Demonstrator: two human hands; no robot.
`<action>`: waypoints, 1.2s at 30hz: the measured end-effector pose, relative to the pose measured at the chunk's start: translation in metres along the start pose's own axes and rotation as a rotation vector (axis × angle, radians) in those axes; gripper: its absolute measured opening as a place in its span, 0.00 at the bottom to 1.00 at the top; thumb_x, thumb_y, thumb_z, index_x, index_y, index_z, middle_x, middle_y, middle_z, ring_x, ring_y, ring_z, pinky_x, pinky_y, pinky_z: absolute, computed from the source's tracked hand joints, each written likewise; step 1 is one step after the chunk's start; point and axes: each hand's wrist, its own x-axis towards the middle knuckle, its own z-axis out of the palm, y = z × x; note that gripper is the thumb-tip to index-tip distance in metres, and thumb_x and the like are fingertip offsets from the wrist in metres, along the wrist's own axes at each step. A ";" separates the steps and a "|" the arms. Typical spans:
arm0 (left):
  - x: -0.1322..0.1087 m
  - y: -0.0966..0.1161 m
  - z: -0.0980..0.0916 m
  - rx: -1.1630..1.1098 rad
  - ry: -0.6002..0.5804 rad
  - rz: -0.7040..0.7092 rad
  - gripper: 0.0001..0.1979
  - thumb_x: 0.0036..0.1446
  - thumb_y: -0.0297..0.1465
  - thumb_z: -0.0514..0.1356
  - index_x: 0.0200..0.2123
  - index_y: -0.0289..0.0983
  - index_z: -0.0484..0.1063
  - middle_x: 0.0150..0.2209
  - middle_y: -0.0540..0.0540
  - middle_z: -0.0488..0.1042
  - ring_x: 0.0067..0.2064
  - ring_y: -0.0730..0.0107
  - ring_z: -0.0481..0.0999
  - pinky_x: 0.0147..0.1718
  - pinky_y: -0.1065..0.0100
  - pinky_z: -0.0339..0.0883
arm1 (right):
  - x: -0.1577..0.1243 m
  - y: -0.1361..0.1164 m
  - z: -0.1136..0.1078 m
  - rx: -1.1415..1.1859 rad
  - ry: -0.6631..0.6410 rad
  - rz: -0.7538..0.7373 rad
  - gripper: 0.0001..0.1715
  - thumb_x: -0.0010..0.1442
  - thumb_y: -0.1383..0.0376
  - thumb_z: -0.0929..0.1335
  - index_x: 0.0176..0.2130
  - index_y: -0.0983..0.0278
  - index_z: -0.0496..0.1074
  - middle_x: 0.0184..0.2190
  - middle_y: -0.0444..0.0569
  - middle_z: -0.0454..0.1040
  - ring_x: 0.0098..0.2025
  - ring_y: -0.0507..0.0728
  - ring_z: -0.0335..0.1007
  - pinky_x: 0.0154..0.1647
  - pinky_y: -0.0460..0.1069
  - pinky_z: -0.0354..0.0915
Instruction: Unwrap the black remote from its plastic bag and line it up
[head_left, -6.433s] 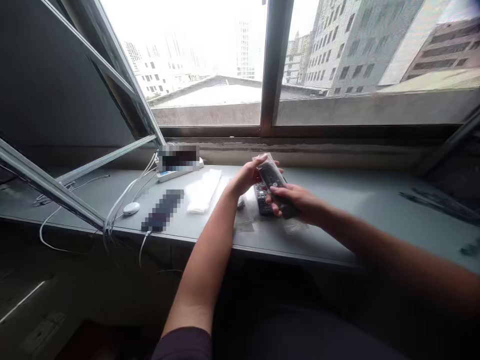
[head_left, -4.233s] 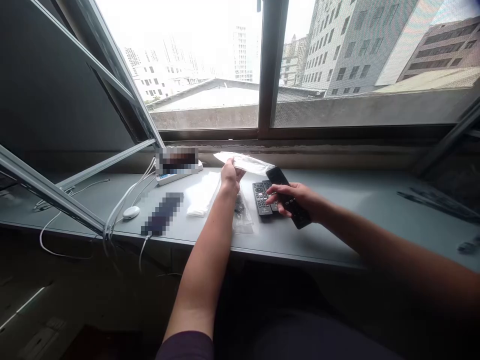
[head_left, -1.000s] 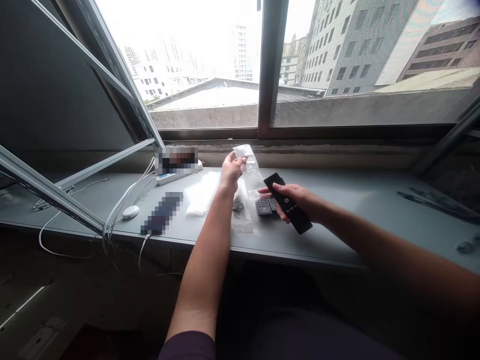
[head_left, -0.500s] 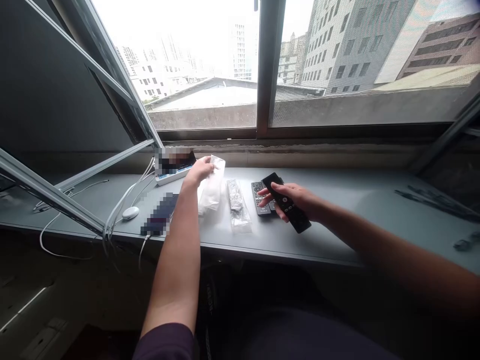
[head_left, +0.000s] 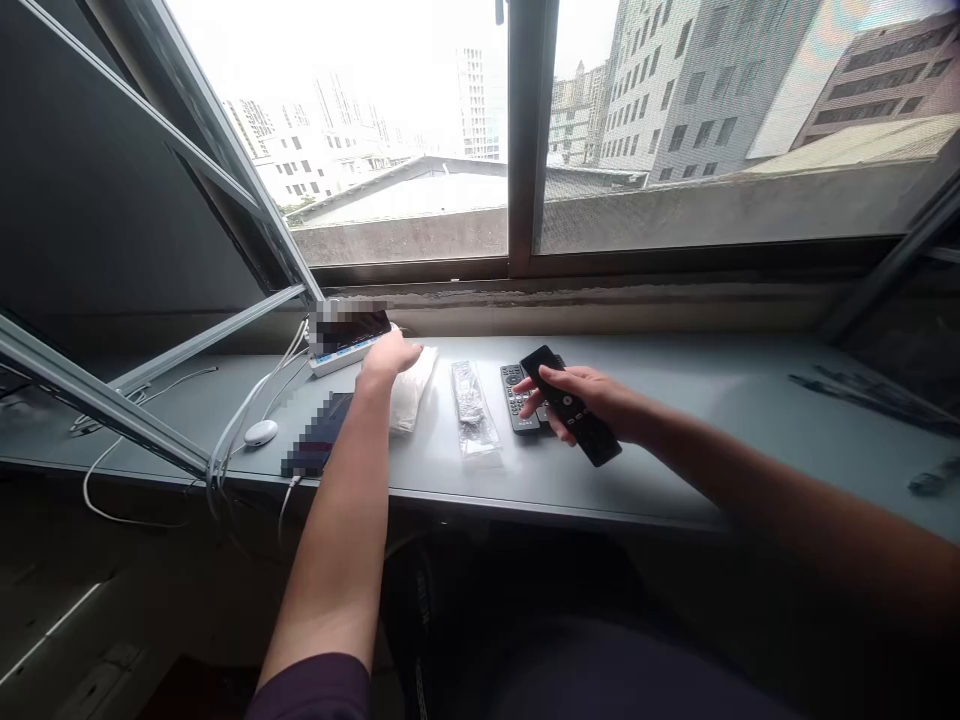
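Both arms are bare from above the elbow down to the hands, with no watch, bracelet or glove on either wrist. The left hand [head_left: 386, 356] and right hand [head_left: 592, 395] show no rings on the fingers [head_left: 531, 384] that can be seen. A short dark purple fabric sleeve [head_left: 311, 688] covers the left upper arm. Dark clothing [head_left: 600, 670] covers the lap; its detail is lost in shadow.

Left hand [head_left: 386, 356] on plastic bags [head_left: 411, 390], right hand [head_left: 592, 400] gripping black remote [head_left: 570, 405]
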 end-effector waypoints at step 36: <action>-0.071 0.160 0.052 -1.200 -0.586 0.667 0.24 0.64 0.52 0.78 0.47 0.36 0.90 0.42 0.39 0.88 0.41 0.58 0.85 0.50 0.57 0.78 | 0.011 0.000 -0.017 0.390 0.146 0.045 0.20 0.79 0.51 0.76 0.56 0.64 0.80 0.36 0.48 0.79 0.27 0.53 0.71 0.26 0.46 0.74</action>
